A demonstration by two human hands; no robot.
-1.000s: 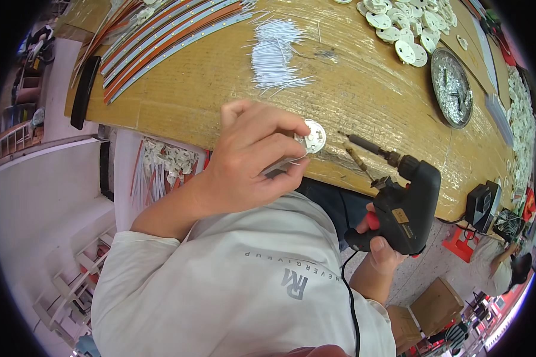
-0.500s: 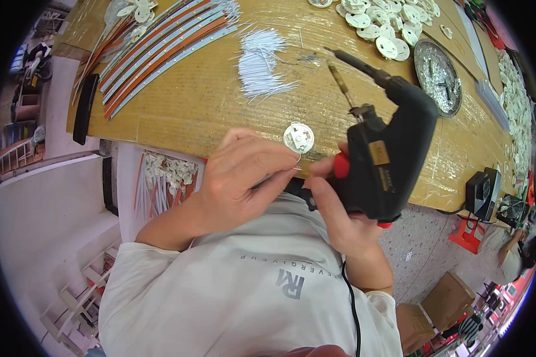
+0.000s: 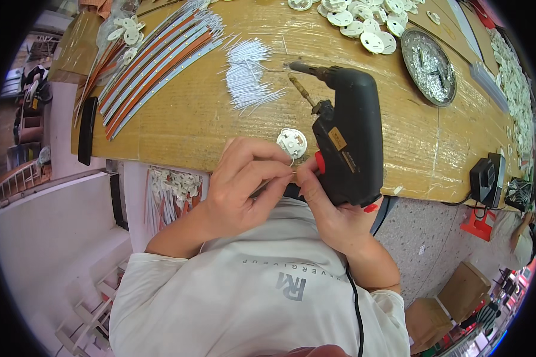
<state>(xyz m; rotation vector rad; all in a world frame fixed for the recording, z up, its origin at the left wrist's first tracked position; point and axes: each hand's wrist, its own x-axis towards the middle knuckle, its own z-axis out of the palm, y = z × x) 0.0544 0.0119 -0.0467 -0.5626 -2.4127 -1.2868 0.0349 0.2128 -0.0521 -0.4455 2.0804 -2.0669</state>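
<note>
Near the table's front edge lies a small white round plastic holder (image 3: 292,143), with a thin white wire (image 3: 292,161) running from it toward me. My left hand (image 3: 235,187) is closed, its thumb and forefinger pinching that wire. Something dark and thin shows under its fingers, too hidden to name. In my right hand (image 3: 335,220) is a black soldering gun (image 3: 358,134) with a red trigger, its tip pointing up and away over the table. The right thumb and forefinger also meet at the wire's end, beside the left fingertips.
Beyond my hands lies a pile of white wires (image 3: 247,74). LED strips (image 3: 161,65) are at the far left, a black bar (image 3: 86,131) at the left edge. A round metal dish (image 3: 429,68) and several white holders (image 3: 372,41) sit far right. A cord (image 3: 356,303) hangs by my shirt.
My right hand has come left with the soldering gun, which now stands more upright. Its thumb and forefinger have closed on the wire's end near my left fingertips. The view has shifted slightly.
</note>
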